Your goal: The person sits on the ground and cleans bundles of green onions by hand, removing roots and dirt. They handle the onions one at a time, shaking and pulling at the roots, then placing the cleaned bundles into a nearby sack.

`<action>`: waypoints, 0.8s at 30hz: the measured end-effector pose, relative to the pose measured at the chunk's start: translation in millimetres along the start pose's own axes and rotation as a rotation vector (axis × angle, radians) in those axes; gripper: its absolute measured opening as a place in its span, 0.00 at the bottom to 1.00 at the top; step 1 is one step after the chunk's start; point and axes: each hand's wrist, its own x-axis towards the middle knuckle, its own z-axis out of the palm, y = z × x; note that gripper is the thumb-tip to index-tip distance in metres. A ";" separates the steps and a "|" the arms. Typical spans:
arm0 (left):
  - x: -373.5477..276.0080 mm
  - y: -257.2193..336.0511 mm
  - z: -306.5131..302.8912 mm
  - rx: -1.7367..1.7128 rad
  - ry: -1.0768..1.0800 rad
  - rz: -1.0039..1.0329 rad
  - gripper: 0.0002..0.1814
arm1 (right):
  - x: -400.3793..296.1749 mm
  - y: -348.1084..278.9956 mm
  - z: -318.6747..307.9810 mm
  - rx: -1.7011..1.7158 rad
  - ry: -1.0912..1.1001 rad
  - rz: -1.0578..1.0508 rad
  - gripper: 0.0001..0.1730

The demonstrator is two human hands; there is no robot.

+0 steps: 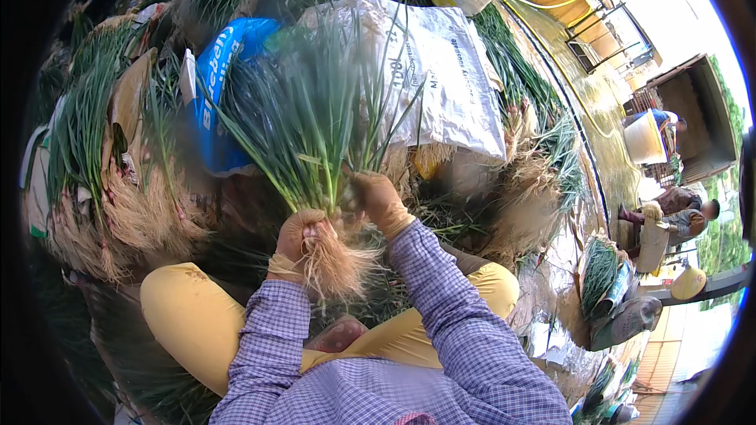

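My left hand (pixel 298 242), in a tan glove, is closed around the base of a bunch of green onions (pixel 319 124). Pale stringy roots hang below the fist, and long green leaves fan out above it. My right hand (pixel 375 198), gloved too, is at the right side of the same bunch, its fingers bent near the lower stems; what its fingertips hold is hidden. Behind the leaves lie a white printed plastic sack (pixel 437 82) and a blue plastic sack (pixel 221 94).
Heaps of rooted green onions (pixel 88 147) lie to the left, with more (pixel 525 88) at the right and far side. Loose leaves lie between my bent knees. A yellow hose (pixel 549 6) runs over wet ground; beyond are a white tub (pixel 644 139) and people (pixel 688 218).
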 end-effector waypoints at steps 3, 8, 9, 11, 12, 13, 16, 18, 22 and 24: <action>2.8 2.5 -21.4 -0.053 -0.028 -0.044 0.17 | -9.3 -20.6 12.1 -0.050 -0.155 -0.239 0.17; -12.1 0.8 8.3 0.025 -0.145 0.021 0.12 | -4.9 -21.5 11.2 0.302 -0.374 -0.148 0.13; -13.8 -1.2 7.2 0.024 -0.187 0.089 0.12 | -7.2 -24.7 16.2 0.647 -0.457 0.151 0.11; -15.1 -3.5 2.9 0.021 -0.271 0.222 0.11 | -16.7 -26.4 30.0 0.487 -0.180 0.112 0.11; -15.7 -6.3 6.6 -0.065 -0.270 0.245 0.09 | -14.7 -17.8 22.3 0.578 -0.107 0.136 0.12; -12.2 -1.4 15.4 -0.197 -0.252 0.079 0.08 | -10.7 -6.4 14.0 0.673 -0.036 0.161 0.12; -18.9 -8.1 21.0 -0.030 -0.207 0.412 0.13 | -7.8 3.1 -18.5 0.780 0.190 0.045 0.13; -17.0 8.8 1.2 -0.242 -0.311 0.087 0.13 | -30.7 -17.4 8.9 0.434 -0.129 0.087 0.16; -11.0 -7.1 4.9 -0.194 -0.313 0.191 0.13 | -12.2 -29.9 39.7 0.317 -0.212 0.190 0.14; -14.4 -3.5 7.9 -0.185 -0.259 0.207 0.15 | -4.4 -31.1 34.8 0.494 -0.341 0.206 0.08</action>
